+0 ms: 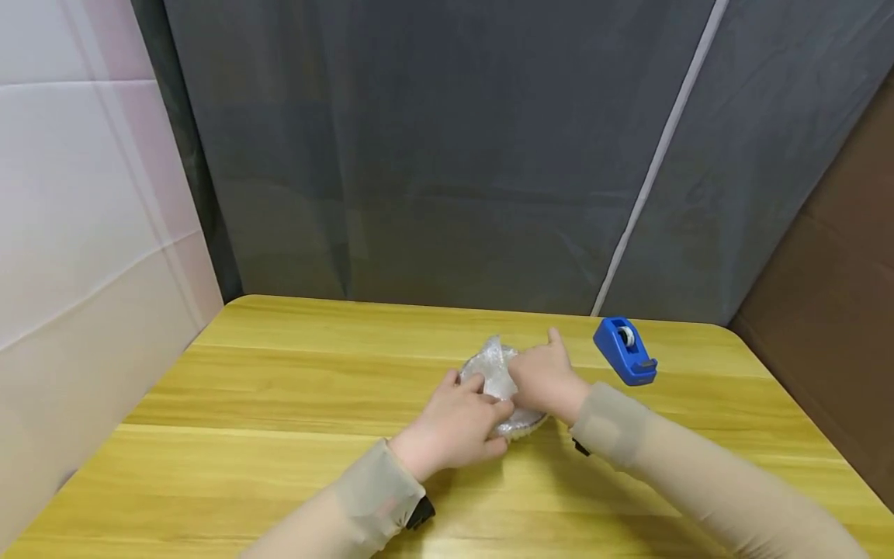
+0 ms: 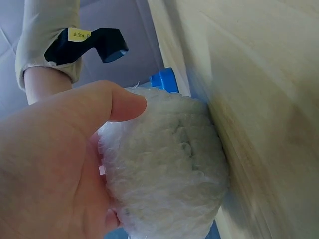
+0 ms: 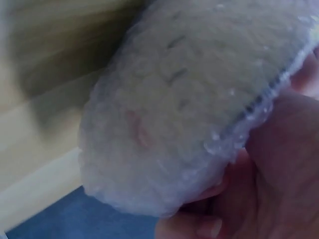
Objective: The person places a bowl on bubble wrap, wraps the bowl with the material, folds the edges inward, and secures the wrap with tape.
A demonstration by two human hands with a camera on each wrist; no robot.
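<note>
A bowl (image 1: 524, 423) wrapped in clear bubble wrap (image 1: 494, 369) sits upright on the table, with loose wrap gathered over its top. My left hand (image 1: 457, 423) holds it from the front left: the fingers lie over the wrapped top, while the thumb (image 2: 127, 103) presses the outer side. At the back right, my right hand (image 1: 548, 379) has curled fingers at the wrap along the rim. Through the film in the right wrist view, the wrapped bowl (image 3: 164, 114) shows a pale side with faint marks and a dark rim line. Some right fingertips are hidden behind the wrap.
A blue tape dispenser (image 1: 625, 353) with a roll of tape stands at the back right of the wooden table (image 1: 279, 388). Grey cloth (image 1: 433, 155) hangs behind the table. White cloth is on the left, a brown panel (image 1: 831, 310) on the right.
</note>
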